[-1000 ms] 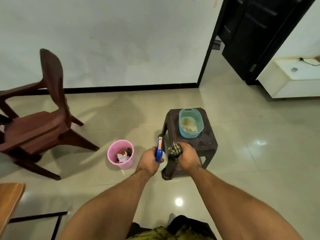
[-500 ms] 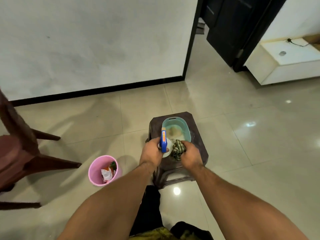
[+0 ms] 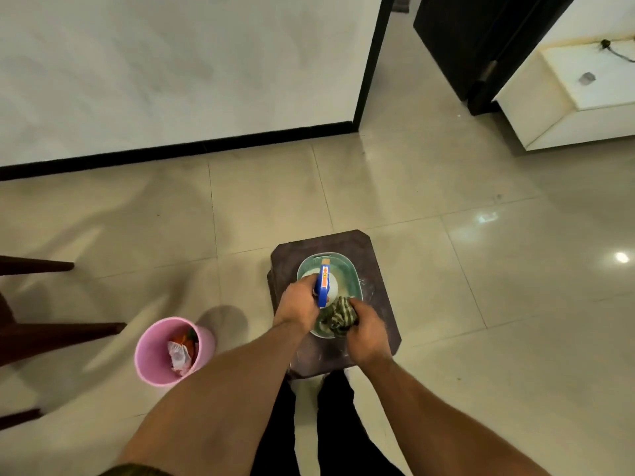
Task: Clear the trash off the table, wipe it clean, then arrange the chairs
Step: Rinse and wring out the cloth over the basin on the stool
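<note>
This is a room in a home. A glossy tiled floor [image 3: 446, 187] runs to a plain white wall [image 3: 171, 63] with black skirting [image 3: 171, 151], and a dark door [image 3: 474, 39] stands beside a doorway. A low white cabinet [image 3: 549, 108] next to it has a cable [image 3: 615, 51] on top. Wooden chair legs [image 3: 62, 333], a pink bin [image 3: 146, 369] of wrappers [image 3: 178, 355] and a stool [image 3: 374, 269] carrying a basin [image 3: 347, 273] stand about.

Blue spray bottle [image 3: 323, 285], striped green cloth [image 3: 338, 319], teal basin [image 3: 347, 269], pink bin [image 3: 154, 355].
</note>
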Demonstrator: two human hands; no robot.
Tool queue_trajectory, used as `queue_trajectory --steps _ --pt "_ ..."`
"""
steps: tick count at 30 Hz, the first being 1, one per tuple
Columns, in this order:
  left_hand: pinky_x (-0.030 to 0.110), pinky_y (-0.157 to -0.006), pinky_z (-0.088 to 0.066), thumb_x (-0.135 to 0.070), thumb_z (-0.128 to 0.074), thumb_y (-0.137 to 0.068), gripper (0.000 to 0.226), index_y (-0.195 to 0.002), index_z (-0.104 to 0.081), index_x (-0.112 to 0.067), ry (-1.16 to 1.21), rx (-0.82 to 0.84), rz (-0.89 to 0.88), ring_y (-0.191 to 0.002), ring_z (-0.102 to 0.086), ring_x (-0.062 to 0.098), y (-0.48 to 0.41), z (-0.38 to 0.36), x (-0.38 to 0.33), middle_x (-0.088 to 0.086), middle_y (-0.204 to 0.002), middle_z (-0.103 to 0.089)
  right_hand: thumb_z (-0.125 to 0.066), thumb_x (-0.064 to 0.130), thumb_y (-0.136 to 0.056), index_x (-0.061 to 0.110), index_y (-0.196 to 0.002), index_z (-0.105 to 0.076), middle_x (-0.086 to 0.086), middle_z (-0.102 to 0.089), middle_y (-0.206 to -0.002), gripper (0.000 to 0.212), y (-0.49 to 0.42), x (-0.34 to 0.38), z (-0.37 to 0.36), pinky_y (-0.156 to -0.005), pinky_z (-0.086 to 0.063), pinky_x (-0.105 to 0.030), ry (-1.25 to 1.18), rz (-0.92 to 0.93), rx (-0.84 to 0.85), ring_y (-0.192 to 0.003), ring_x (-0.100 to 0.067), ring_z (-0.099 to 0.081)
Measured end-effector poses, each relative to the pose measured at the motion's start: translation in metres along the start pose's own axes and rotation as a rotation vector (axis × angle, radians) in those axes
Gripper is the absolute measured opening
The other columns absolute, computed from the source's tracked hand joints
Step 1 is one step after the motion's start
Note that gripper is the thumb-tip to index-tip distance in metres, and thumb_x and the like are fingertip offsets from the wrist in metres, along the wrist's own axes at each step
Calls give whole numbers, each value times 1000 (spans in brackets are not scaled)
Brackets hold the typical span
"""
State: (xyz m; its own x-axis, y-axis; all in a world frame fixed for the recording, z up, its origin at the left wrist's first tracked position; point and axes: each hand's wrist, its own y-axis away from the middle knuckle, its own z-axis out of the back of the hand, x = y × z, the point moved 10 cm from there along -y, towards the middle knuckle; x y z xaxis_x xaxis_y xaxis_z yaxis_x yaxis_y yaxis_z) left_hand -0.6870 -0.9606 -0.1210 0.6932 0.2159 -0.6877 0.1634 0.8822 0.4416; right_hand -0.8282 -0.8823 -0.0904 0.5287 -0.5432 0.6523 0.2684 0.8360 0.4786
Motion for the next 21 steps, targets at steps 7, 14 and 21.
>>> queue_trajectory --steps 7,14,21 --pt "34 -86 -54 -13 -60 -92 27 -114 -66 -29 -6 -15 115 -89 -66 19 -62 -27 9 -1 -100 -72 -44 -14 -79 12 -132 -60 -3 -61 -126 61 -56 -15 -10 -101 -35 -14 -11 79 82 -108 -6 -50" --pt "29 -80 -48 -12 -59 -96 20 -111 -65 -25 35 -7 192 -88 -65 20 -79 -47 27 0 -94 -70 -47 -11 -79 14 -136 -57 -4 -59 -135 63 -80 -34 -15 -114 -38 -31 21 136 165 -123 -16 -54" --pt "43 -100 -51 -8 -59 -90 46 -134 -53 -19 2 -72 216 -110 -63 26 -56 -28 39 6 -124 -64 -48 -14 -83 12 -129 -63 1 -65 -122 55 -73 -48 -5 -101 -38 -6 -103 131 158 -113 -8 -57"
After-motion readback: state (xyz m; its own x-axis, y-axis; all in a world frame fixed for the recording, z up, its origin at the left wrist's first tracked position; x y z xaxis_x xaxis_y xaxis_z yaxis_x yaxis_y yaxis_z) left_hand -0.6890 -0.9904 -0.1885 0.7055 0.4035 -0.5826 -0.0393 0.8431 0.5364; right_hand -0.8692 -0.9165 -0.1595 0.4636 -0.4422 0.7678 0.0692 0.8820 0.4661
